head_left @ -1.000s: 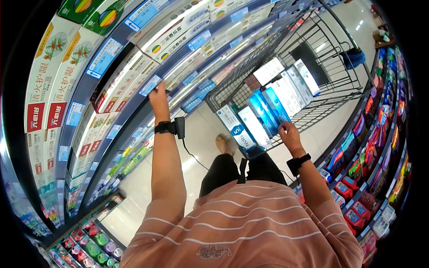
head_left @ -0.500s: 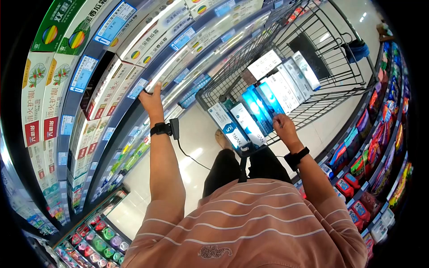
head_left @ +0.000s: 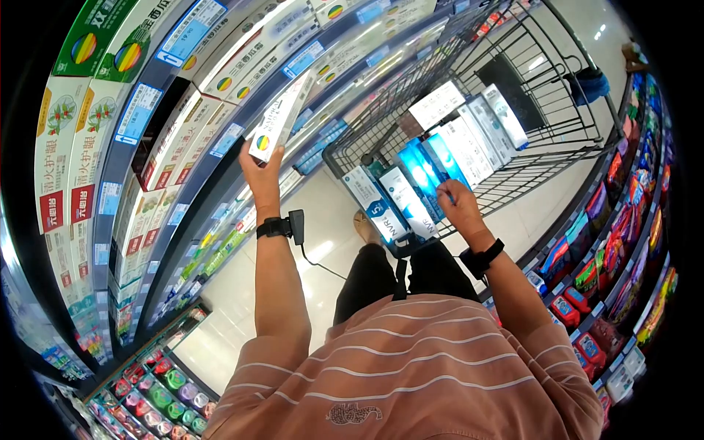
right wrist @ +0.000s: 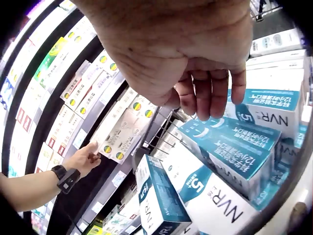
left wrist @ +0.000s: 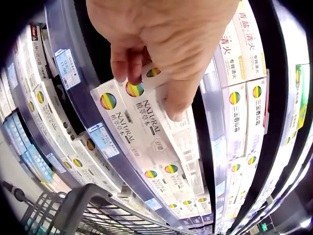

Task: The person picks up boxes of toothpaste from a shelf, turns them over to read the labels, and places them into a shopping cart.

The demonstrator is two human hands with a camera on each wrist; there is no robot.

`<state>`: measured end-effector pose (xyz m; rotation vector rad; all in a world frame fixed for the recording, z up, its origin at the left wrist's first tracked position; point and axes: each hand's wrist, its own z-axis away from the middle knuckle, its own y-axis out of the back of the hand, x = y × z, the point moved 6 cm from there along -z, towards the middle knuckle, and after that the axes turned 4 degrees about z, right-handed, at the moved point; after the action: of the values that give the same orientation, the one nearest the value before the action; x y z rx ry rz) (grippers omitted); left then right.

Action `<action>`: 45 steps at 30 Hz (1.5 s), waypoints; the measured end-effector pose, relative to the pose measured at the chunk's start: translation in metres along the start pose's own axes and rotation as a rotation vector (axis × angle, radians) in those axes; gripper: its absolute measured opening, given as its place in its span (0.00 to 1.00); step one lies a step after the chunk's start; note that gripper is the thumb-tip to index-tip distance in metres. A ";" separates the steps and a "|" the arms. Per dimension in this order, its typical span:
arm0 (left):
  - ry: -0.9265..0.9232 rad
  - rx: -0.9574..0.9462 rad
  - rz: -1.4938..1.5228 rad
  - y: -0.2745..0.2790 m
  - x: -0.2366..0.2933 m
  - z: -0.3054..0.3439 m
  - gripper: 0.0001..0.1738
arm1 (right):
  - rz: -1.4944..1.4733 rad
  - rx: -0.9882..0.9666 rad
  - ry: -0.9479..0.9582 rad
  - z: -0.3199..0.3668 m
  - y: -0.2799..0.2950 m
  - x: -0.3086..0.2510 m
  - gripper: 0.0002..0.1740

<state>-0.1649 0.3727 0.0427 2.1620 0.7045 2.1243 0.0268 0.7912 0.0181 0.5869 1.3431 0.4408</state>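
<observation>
My left hand (head_left: 262,177) pinches the near end of a long white box (head_left: 281,117) with a rainbow circle, at the shelf front. In the left wrist view, thumb and fingers of that hand (left wrist: 168,41) are at the end of the white box (left wrist: 183,139), against similar boxes. My right hand (head_left: 462,209) is over the near end of the cart, beside blue boxes (head_left: 422,174). The right wrist view shows this hand (right wrist: 190,58) with fingers loosely bent and nothing in them, above blue-and-white boxes (right wrist: 230,142).
The wire cart (head_left: 532,165) stands in front of my legs, with white boxes (head_left: 473,143) farther inside. Shelves of boxed goods (head_left: 81,154) with blue price tags line the left side. Shelves of colourful packets (head_left: 623,213) run along the right.
My left hand now has a white box tilted out at the shelf front, where it was reaching before. My right hand has shifted slightly left over the cart.
</observation>
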 end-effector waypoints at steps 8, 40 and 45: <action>0.191 -0.078 0.177 -0.006 0.020 0.057 0.34 | -0.421 -0.170 -0.245 -0.028 -0.025 -0.062 0.12; -0.113 -0.745 -1.101 -0.115 -0.084 -0.020 0.37 | -1.269 -0.209 -0.635 -0.025 -0.034 -0.006 0.27; -0.195 -0.700 -1.130 -0.117 -0.094 -0.023 0.40 | -1.309 -0.240 -0.635 -0.025 -0.041 0.001 0.28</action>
<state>-0.2176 0.4397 -0.0824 1.1111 0.7336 1.2372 0.0012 0.7635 -0.0109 -0.3933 0.7935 -0.6153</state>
